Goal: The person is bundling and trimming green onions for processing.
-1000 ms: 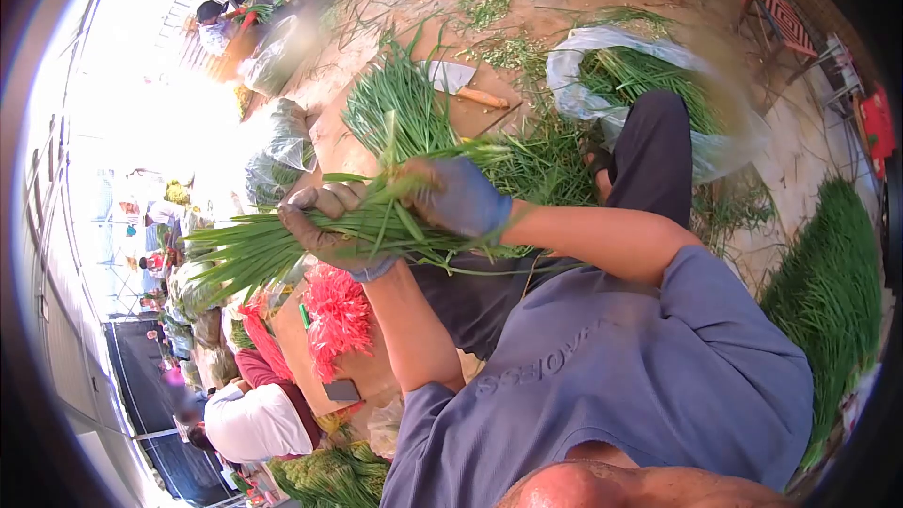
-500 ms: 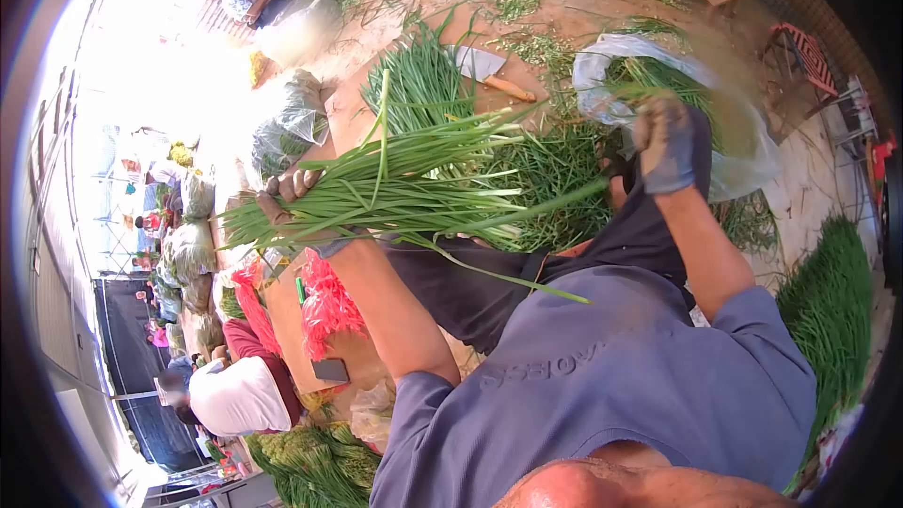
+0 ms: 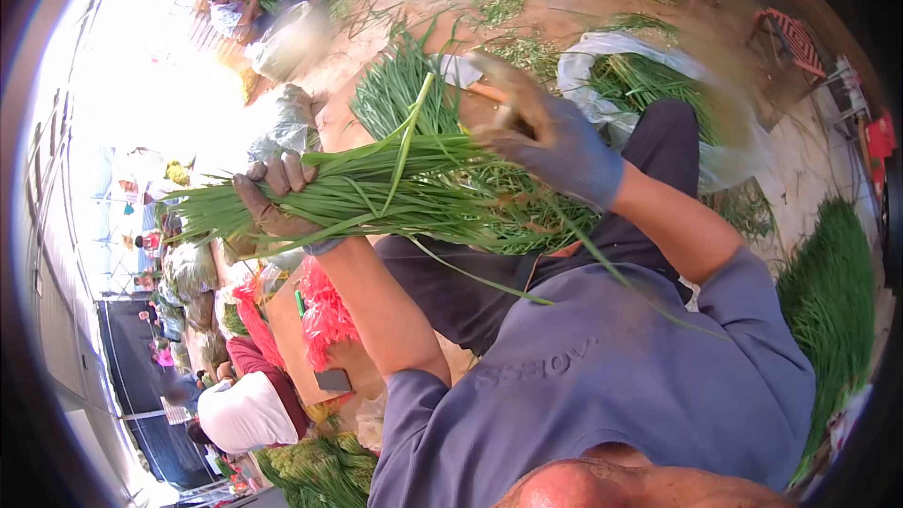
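Observation:
My left hand (image 3: 280, 196), in a soiled glove, is wrapped around a thick bunch of garlic chives (image 3: 395, 193), its pale ends pointing right. One bent stalk sticks up across the bunch. My right hand (image 3: 555, 141), also gloved and slightly blurred, is at the pale ends with thumb and fingers apart; nothing shows held in it. Behind it lies a cleaver (image 3: 459, 70) with a wooden handle, partly hidden by the fingers. A pile of chives (image 3: 400, 89) lies beside the cleaver. Loose green trimmings (image 3: 550, 216) lie under the bunch, near my legs.
A white plastic bag (image 3: 588, 56) of greens stands beyond my right knee. More chives (image 3: 832, 301) are heaped at far right. Red plastic strips (image 3: 324, 306) lie on a board at left. A person in a white top (image 3: 249, 411) and another farther back (image 3: 230, 14) sit nearby.
My right hand has come left from above the plastic bag to the pale ends of the bunch, its fingers now spread. The left hand and bunch have shifted slightly left.

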Available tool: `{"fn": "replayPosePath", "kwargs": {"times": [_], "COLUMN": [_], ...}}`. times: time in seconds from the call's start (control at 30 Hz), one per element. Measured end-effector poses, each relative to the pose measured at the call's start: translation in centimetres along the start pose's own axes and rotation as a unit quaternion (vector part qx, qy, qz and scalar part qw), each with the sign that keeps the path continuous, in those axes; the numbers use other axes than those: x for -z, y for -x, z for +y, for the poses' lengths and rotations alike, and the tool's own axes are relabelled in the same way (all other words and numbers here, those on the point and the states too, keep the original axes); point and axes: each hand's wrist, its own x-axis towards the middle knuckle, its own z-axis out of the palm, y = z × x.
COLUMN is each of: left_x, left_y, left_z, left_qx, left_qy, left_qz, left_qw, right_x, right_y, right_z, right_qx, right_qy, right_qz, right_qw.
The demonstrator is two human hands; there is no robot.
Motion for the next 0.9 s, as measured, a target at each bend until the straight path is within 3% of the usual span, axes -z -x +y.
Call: {"fn": "replayPosePath", "kwargs": {"times": [0.1,0.17,0.2,0.3,0.33,0.43,0.57,0.63,0.67,0.73,0.83,0.9], "left_x": [-0.4,-0.8,-1.0,-1.2,-1.2,-1.9,-1.2,-0.3,-0.7,-1.0,-0.5,-1.1], "left_y": [-0.5,-0.4,-0.2,0.3,0.3,0.1,-0.1,0.2,0.5,0.4,-0.1,-0.2], "left_z": [-0.7,-1.0,-1.1,-0.7,-0.8,-1.1,0.4,1.8,2.0,2.1,2.8,2.9], "left_qx": [0.020,0.007,-0.008,-0.030,-0.033,-0.008,-0.038,-0.045,-0.059,-0.044,-0.037,-0.042], "left_qy": [-0.004,-0.010,-0.013,-0.037,-0.046,-0.044,-0.054,-0.050,-0.047,-0.031,-0.013,-0.016], "left_qz": [-0.019,-0.010,0.003,0.023,0.023,-0.011,0.002,0.000,0.046,0.025,0.001,0.007], "left_qw": [1.000,1.000,1.000,0.999,0.998,0.999,0.998,0.998,0.996,0.998,0.999,0.999], "right_x": [-2.0,-3.3,-3.1,-2.9,-4.3,-5.7,-4.1,-1.9,-1.2,0.6,2.1,2.5], "right_y": [-3.8,-5.5,-5.1,-4.3,-3.6,-2.7,-0.9,1.6,2.3,4.1,4.0,3.1], "right_z": [1.5,4.0,4.3,4.5,6.3,6.5,10.0,12.5,12.4,10.8,8.4,6.1], "right_qx": [0.029,-0.001,-0.104,-0.190,-0.072,-0.117,-0.091,-0.135,-0.126,-0.116,-0.094,-0.047], "right_qy": [-0.069,-0.219,-0.257,-0.340,-0.367,-0.393,-0.125,0.061,0.163,0.351,0.370,0.317], "right_qz": [-0.032,-0.098,-0.110,-0.179,-0.180,-0.124,0.041,-0.164,-0.229,-0.344,-0.305,-0.186], "right_qw": [0.997,0.971,0.955,0.904,0.910,0.904,0.987,0.975,0.951,0.863,0.873,0.929]}}
